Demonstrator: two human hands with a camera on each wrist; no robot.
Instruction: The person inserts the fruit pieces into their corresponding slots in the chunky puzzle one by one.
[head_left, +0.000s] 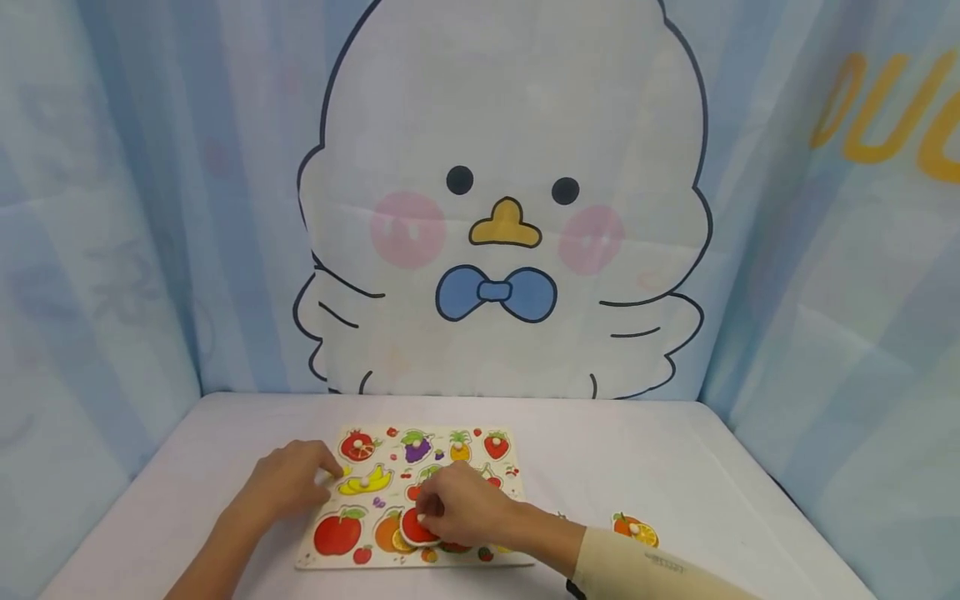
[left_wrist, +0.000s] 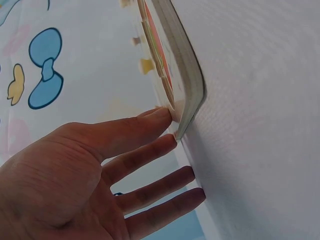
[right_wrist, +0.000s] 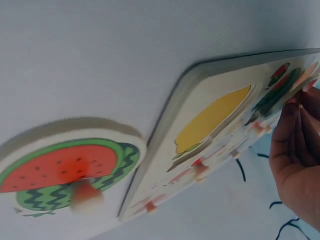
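Note:
The wooden fruit puzzle board (head_left: 306, 557) lies on the table. My left hand (head_left: 288, 482) is at its left side, thumb and index fingertips at the board's edge (left_wrist: 192, 85), the other fingers fairly straight. Over the lower middle of the board, my right hand (head_left: 465, 504) pinches a round red fruit puzzle piece (head_left: 415, 528) with a white rim. That piece overlaps the orange picture (head_left: 387, 532); its knob is mostly hidden by the fingers. In the right wrist view, the right hand (right_wrist: 300, 150) is beyond the yellow lemon or mango picture (right_wrist: 212, 120).
A watermelon piece (right_wrist: 60, 170) with a knob lies beside the board, mostly hidden by the right arm in the head view. Farther right on the white table (head_left: 712, 467) is an orange piece (head_left: 636, 529). Curtains with a cartoon bird (head_left: 510, 350) enclose the table.

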